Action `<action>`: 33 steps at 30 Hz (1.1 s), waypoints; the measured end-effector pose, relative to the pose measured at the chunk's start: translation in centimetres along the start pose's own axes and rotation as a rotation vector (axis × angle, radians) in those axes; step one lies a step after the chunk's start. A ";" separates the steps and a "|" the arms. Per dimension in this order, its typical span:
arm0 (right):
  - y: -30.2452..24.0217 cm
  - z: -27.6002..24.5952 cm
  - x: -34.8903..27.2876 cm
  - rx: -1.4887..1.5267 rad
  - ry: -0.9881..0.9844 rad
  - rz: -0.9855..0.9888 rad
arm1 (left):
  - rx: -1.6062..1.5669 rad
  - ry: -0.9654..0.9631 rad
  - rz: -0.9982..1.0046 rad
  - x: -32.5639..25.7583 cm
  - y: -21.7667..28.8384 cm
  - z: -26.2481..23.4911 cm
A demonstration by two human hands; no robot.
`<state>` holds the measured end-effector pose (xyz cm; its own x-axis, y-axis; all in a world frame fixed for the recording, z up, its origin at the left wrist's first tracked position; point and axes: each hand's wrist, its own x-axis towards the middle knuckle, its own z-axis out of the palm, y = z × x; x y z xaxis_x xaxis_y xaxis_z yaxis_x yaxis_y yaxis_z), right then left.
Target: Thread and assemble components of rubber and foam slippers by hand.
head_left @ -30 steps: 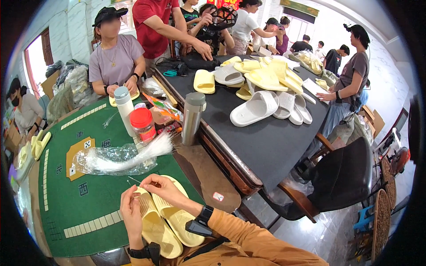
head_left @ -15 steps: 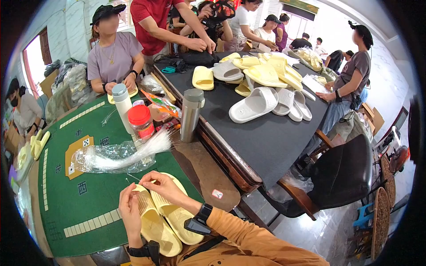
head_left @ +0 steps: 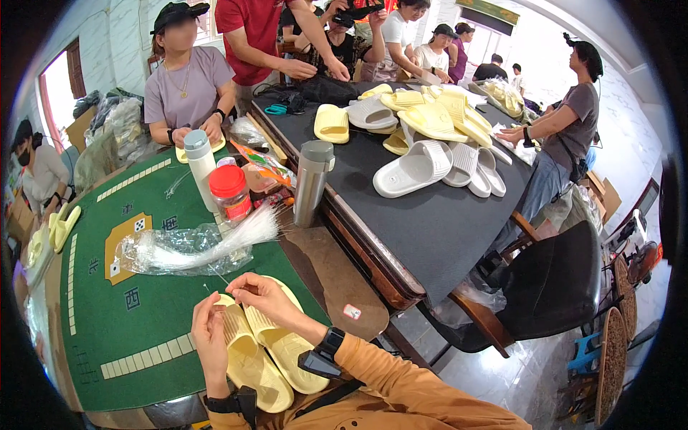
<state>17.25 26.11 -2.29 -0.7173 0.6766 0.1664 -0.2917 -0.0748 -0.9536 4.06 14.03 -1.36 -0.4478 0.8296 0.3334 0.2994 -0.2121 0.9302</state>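
In front of me lie a pair of pale yellow slide slippers, the left slipper (head_left: 259, 376) and the right slipper (head_left: 304, 358), side by side with toes pointing away. My left hand (head_left: 208, 330) is closed at the outer toe edge of the left slipper; what its fingertips grip is hidden. Above the toes, my right hand (head_left: 266, 299) pinches a thin clear plastic strand, its fine end sticking up past the fingers. Just beyond both hands, a bundle of white plastic strands (head_left: 240, 240) spills from a clear bag (head_left: 150, 254) on the green mat (head_left: 165, 315).
Behind the bundle stand a white bottle (head_left: 200, 168), a red-lidded jar (head_left: 229, 193) and a steel tumbler (head_left: 312, 183). Yellow and grey slippers (head_left: 412, 172) pile on the black table (head_left: 401, 229). A black chair (head_left: 552, 287) stands at right. Several people work around.
My right hand has shifted slightly left, closer to the left hand, with the strand tilting upright. Across the black table, the person at right has moved their hands.
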 end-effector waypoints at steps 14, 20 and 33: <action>-0.3 0.3 -0.1 0.027 0.035 -0.042 | -0.026 -0.011 0.012 0.0 -0.3 -0.2; -0.7 0.5 -0.3 0.068 0.034 -0.022 | 0.007 -0.005 -0.017 -0.2 0.2 -0.1; 0.2 0.3 -0.1 0.117 0.000 -0.080 | -0.026 -0.006 -0.019 -0.1 0.0 -0.1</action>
<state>17.06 25.85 -2.46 -0.6887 0.6840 0.2405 -0.4198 -0.1057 -0.9014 4.00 13.86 -1.35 -0.4482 0.8367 0.3146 0.2687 -0.2096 0.9401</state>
